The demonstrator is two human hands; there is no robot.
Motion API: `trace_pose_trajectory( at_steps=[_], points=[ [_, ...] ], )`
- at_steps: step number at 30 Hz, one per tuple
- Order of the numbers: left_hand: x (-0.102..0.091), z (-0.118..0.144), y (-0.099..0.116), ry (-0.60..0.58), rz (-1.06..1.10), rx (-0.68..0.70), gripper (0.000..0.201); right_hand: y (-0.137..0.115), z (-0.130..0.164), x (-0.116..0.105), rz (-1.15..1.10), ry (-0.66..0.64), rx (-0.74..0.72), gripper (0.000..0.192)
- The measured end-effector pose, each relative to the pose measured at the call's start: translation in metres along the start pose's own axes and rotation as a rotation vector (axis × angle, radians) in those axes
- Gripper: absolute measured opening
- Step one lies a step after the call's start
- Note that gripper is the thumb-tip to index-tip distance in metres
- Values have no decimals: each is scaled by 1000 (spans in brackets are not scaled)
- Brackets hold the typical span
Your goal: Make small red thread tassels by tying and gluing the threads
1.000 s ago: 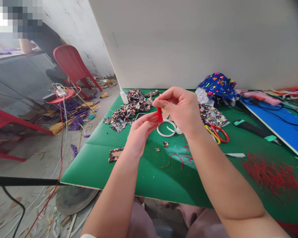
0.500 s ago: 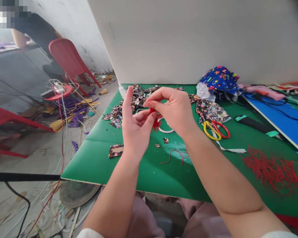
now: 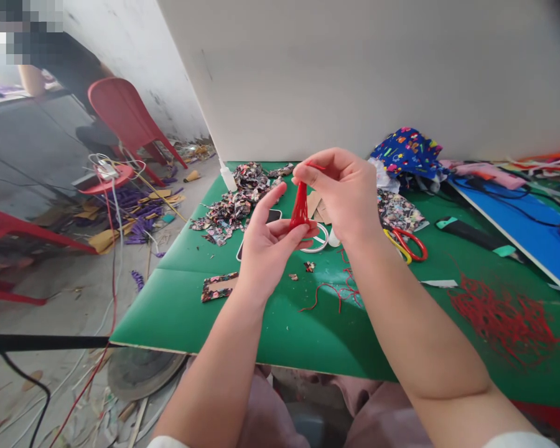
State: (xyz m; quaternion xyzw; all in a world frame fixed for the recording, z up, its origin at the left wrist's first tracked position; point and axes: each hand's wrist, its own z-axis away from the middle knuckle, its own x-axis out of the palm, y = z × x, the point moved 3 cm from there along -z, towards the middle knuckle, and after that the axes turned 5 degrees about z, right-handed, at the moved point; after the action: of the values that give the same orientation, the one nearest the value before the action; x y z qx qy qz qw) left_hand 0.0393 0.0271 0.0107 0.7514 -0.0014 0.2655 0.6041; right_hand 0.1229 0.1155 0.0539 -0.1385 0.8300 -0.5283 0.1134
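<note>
A small red thread tassel (image 3: 300, 208) hangs upright above the green table (image 3: 224, 317). My right hand (image 3: 345, 193) pinches its top between thumb and fingertips. My left hand (image 3: 268, 246) lies under it, palm up, with the lower ends of the threads against its fingers and the index finger stretched out. Below the hands lie a white ring (image 3: 318, 239), a dark phone (image 3: 266, 224) and a few loose red threads (image 3: 336, 292).
Scissors with red and yellow handles (image 3: 408, 244) lie right of my hands; a heap of red threads (image 3: 504, 317) lies further right. Patterned fabric scraps (image 3: 233, 208), a small white bottle (image 3: 227, 177), blue cloth (image 3: 408, 152) and a blue board (image 3: 527, 233) fill the back. Red chairs (image 3: 121, 118) stand left, a person beyond.
My right hand has lifted the tassel's top, so the threads now hang long and straight. My left hand has lowered and turned palm up under them.
</note>
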Motion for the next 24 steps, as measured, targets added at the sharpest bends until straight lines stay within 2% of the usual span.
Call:
trace_pose_trajectory(
  at_steps=[4,8,11,14,19,24],
  points=[
    [-1,-2,-11,-107,-36,-110,60,3,-4,-7,-60,42,-40,22],
    [-2,-3,-24,-222,-220,-277,41,2,-5,-11,-35,104,-79,19],
    [0,-1,-30,-268,-314,-362,36,0,-6,-12,-47,143,-110,20],
    [6,1,-32,-220,-224,-334,34,1,-7,-11,-75,161,-140,20],
    [11,3,-33,-6,20,-197,28,3,-6,-8,-100,178,-163,15],
    [13,3,-37,73,236,-191,29,2,-4,-4,-110,173,-143,14]
  ],
)
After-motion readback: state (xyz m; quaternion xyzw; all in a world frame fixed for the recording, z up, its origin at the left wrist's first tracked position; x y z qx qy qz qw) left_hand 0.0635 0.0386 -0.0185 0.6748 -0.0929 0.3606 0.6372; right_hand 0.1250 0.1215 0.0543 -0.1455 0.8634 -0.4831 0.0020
